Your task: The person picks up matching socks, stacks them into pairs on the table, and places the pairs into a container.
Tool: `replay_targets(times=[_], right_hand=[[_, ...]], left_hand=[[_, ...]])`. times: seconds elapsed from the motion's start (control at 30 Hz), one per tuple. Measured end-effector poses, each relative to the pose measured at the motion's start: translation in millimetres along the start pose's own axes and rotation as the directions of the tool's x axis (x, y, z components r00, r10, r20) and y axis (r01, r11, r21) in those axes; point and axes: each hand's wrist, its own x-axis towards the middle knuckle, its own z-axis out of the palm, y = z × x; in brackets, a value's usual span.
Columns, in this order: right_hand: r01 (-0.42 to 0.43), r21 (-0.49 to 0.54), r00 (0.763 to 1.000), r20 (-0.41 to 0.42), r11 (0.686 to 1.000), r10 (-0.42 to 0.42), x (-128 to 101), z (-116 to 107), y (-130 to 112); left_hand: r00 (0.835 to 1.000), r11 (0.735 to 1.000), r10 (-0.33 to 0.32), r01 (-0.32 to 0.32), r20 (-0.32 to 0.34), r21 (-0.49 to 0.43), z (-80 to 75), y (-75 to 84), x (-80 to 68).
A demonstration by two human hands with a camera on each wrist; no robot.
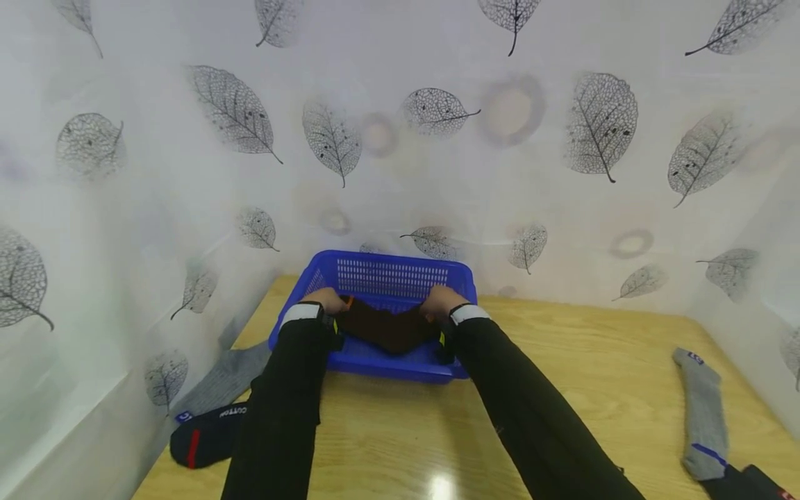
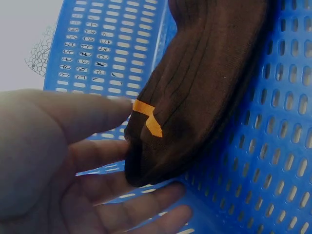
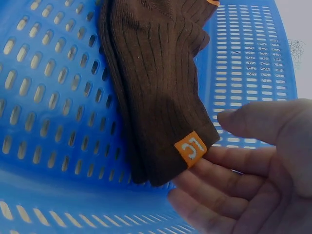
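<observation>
A pair of dark brown ribbed socks [image 1: 387, 332] lies stretched sideways inside a blue slotted plastic basket [image 1: 394, 373]. At the toe end, which has an orange stripe, my left hand [image 1: 326, 300] has its thumb tip at the sock's edge and its loosely extended fingers beneath. My right hand [image 1: 442, 301] is at the cuff end. In the right wrist view the thumb stands off the cuff, while relaxed fingers [image 3: 209, 187] touch its underside beside an orange label [image 3: 190, 149] with white letters. The two layers of the pair show along the lower edge.
Left of the basket, a grey sock [image 1: 228, 378] and a black sock [image 1: 209, 439] with a red stripe lie on the wooden table [image 1: 387, 437]. Another grey sock [image 1: 703, 406] and a black one [image 1: 740, 484] lie far right. A leaf-print sheet [image 1: 400, 187] stands behind.
</observation>
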Motion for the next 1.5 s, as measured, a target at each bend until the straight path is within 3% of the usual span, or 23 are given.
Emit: replay_targets(times=[0.17, 0.33, 0.53, 0.7, 0.87, 0.97, 1.1, 1.17, 1.23, 1.27, 1.33, 1.43, 1.5], right_hand=[[0.087, 0.013, 0.995, 0.041, 0.996, -0.087, -14, -15, -2], [0.171, 0.103, 0.984, 0.036, 0.980, -0.175, -31, -30, -3], [0.272, 0.147, 0.961, -0.001, 0.951, -0.275, -46, -40, 2], [0.339, 0.224, 0.940, -0.041, 0.914, -0.339, -70, -53, 9], [0.376, 0.239, 0.926, -0.108, 0.895, -0.361, -98, -59, 27], [0.398, 0.228, 0.917, -0.125, 0.889, -0.378, -115, -56, 40], [0.456, 0.236, 0.889, -0.156, 0.858, -0.430, -131, -50, 54], [0.486, 0.225, 0.873, -0.176, 0.845, -0.455, -137, -47, 62], [0.500, 0.233, 0.865, -0.184, 0.834, -0.467, -143, -42, 70], [0.502, 0.235, 0.864, -0.184, 0.832, -0.469, -146, -40, 73], [0.505, 0.241, 0.862, -0.181, 0.829, -0.473, -152, -36, 80], [0.514, 0.250, 0.857, -0.190, 0.821, -0.479, -159, -34, 87], [0.524, 0.243, 0.850, -0.208, 0.816, -0.484, -163, -35, 90]], left_hand=[[0.999, 0.999, 0.040, -0.040, 0.021, 0.004, -11.0, 3.6, -11.5], [0.993, 0.993, 0.114, -0.114, 0.024, -0.019, -18.4, 8.9, -20.1], [0.983, 0.984, 0.175, -0.176, -0.055, -0.013, -26.2, 27.3, -37.4], [0.941, 0.952, 0.306, -0.301, -0.144, 0.053, -31.6, 57.7, -66.5], [0.889, 0.912, 0.410, -0.398, -0.205, 0.097, -14.0, 76.2, -108.8], [0.859, 0.881, 0.472, -0.466, -0.201, 0.079, 0.6, 74.6, -140.9], [0.820, 0.830, 0.556, -0.556, -0.134, 0.038, 18.0, 62.1, -179.3], [0.798, 0.801, 0.598, -0.599, -0.072, 0.013, 25.6, 50.3, -190.6], [0.787, 0.787, 0.617, -0.617, -0.007, -0.012, 32.3, 33.5, -196.3], [0.789, 0.789, 0.614, -0.614, 0.022, -0.012, 35.3, 24.0, -196.8], [0.822, 0.824, 0.566, -0.567, 0.066, -0.007, 41.4, 2.8, -195.8], [0.909, 0.910, 0.410, -0.414, 0.072, 0.041, 51.5, -26.4, -192.2], [0.954, 0.953, 0.294, -0.298, 0.060, 0.059, 59.7, -41.0, -190.4]])
